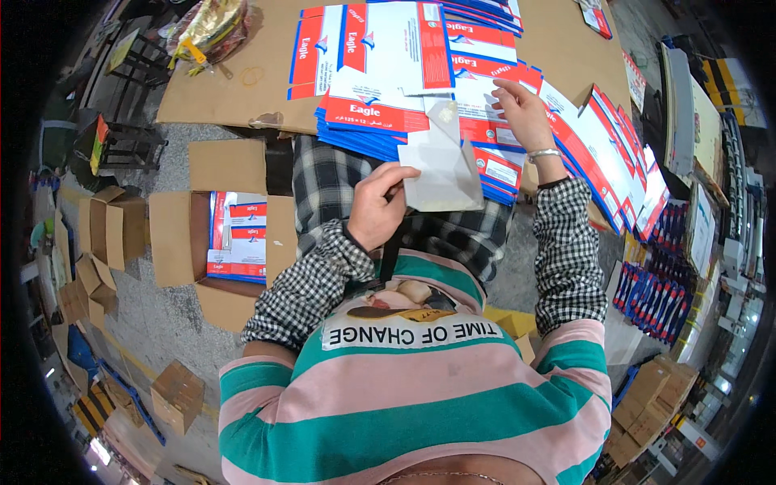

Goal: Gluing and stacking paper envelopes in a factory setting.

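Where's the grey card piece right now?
Upper middle of the head view: the grey card piece is in the left hand, over the checked trousers, near the printed cartons.

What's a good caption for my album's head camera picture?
Left hand holding a pale card piece, right hand over flat printed cartons.

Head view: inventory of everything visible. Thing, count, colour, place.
Pale folded piece: one, whitish-grey, in the left hand
Printed carton blanks: many, red-white-blue, stacked and fanned on the table
Table: one, brown top, ahead
Clear bag: one, gold-toned contents, table's far left
Open box: one, brown, left of the person, printed cartons inside
Other brown boxes: several, floor, both sides
Stools: at least two, dark, left
Rim clutter: too small to count
Bracelet: one, silvery, right wrist
Left hand: one, gripping
Right hand: one, open, over the blanks
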The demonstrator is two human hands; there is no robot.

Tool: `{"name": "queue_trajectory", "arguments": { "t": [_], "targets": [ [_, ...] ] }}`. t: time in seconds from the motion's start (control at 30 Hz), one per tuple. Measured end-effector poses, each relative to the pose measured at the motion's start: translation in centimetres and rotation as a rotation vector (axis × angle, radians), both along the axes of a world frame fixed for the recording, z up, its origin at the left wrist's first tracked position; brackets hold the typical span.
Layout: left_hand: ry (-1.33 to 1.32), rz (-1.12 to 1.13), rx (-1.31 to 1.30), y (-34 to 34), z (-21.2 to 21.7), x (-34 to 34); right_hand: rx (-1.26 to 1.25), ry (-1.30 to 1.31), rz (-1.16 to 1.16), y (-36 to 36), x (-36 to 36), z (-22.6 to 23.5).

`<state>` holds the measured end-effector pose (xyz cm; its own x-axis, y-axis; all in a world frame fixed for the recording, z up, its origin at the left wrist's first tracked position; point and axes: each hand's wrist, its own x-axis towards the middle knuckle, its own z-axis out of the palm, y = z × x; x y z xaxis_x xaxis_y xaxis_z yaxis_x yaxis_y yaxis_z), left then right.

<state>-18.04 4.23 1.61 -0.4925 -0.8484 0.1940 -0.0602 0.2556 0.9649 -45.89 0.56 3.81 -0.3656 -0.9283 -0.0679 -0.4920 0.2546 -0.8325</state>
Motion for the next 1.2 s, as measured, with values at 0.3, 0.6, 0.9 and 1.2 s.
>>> {"name": "queue_trajectory", "arguments": {
  "t": [0.3,0.6,0.9,1.2],
  "targets": [
    [0.126,-0.027,0.275,-2.3,1.6,6.1,-0.175,0.694,0.24,-6.0,1.4,-4.1],
    [0.122,-0.074,0.248,-4.7,2.5,6.2,-0.37,0.786,0.274,-7.2,1.2,-4.5],
    [0.158,0.04,0.318,-8.1,4.1,10.4,-0.52,0.678,0.236,-2.9,1.1,2.4],
    [0.441,0.409,0.487,-5.2,0.8,12.0,-0.509,0.402,0.273,1.0,7.3,3.0]
  ]
}}
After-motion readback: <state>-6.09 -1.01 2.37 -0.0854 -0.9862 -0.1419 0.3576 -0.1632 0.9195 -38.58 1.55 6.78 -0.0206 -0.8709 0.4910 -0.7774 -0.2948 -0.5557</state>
